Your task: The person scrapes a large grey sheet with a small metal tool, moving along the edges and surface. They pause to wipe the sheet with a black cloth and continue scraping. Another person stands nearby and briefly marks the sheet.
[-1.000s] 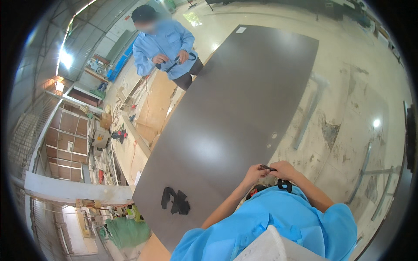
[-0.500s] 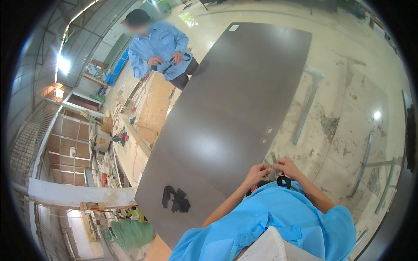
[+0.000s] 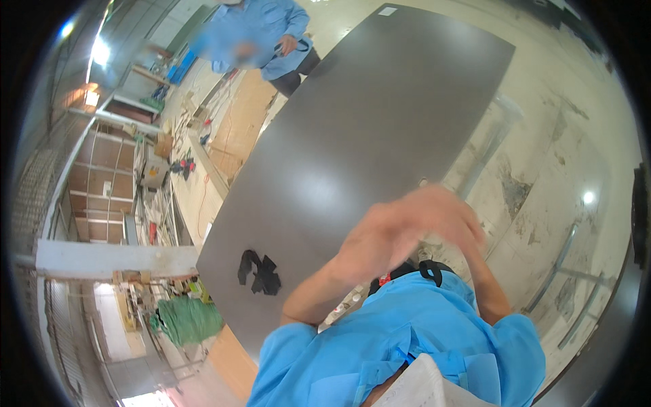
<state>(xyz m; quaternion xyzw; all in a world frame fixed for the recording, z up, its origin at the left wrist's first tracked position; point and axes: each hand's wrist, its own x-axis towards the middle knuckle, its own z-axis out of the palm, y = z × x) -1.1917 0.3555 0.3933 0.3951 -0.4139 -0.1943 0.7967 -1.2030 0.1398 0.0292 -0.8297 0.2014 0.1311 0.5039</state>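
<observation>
My left hand point(image 3: 385, 237) and my right hand point(image 3: 444, 214) are raised close together in front of my body, over the near edge of a large dark grey door panel point(image 3: 325, 136). They overlap, and motion smears the fingers, so whether they hold anything is hidden. The panel lies flat with a small white label point(image 3: 388, 11) at its far end. On its near left part is a crumpled piece of black cloth or strap point(image 3: 261, 273), apart from both hands. A black loop point(image 3: 430, 271) shows at my waist.
Across the panel stands a co-worker in a blue shirt point(image 3: 271, 30), a dark strap in one hand. A cluttered wooden bench point(image 3: 234, 125) runs along the left. Green sheeting point(image 3: 190, 319) lies beyond the near left corner. Metal frame legs point(image 3: 549, 292) stand on the stained floor at right.
Both my hands have risen from my waist toward my head and come to overlap. My view has tilted downward, so the co-worker sits higher in it. The black cloth stays on the panel.
</observation>
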